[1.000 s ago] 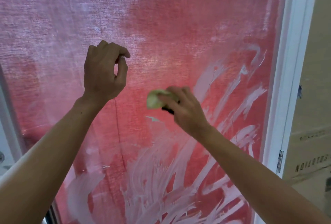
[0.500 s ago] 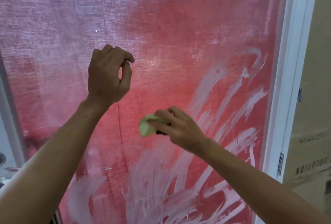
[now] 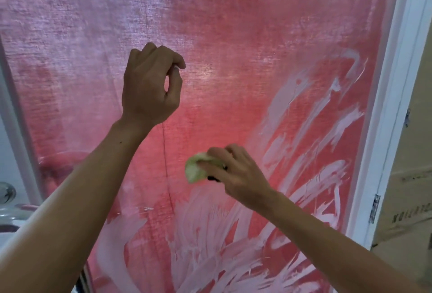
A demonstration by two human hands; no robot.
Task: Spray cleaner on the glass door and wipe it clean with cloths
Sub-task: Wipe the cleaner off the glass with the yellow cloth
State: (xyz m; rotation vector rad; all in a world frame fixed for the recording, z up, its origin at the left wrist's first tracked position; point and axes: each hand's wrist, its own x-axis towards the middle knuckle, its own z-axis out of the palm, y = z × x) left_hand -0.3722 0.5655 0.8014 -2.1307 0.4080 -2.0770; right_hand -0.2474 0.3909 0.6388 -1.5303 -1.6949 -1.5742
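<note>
R hand (image 3: 236, 173) grips wadded green cloth (image 3: 195, 171), pressed on glass door (image 3: 233, 58). Cloth sticks out left of fingers. White smears below & right of R hand. L hand (image 3: 149, 89) raised up-left of it, fingers curled, thumb to forefinger; what it pinches, can't tell. White frame (image 3: 383, 129) far right.

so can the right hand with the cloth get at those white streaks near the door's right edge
Probably yes. The right hand, gripping the green cloth, is already at the glass door, and the white streaks lie just to its right with nothing between.
</note>
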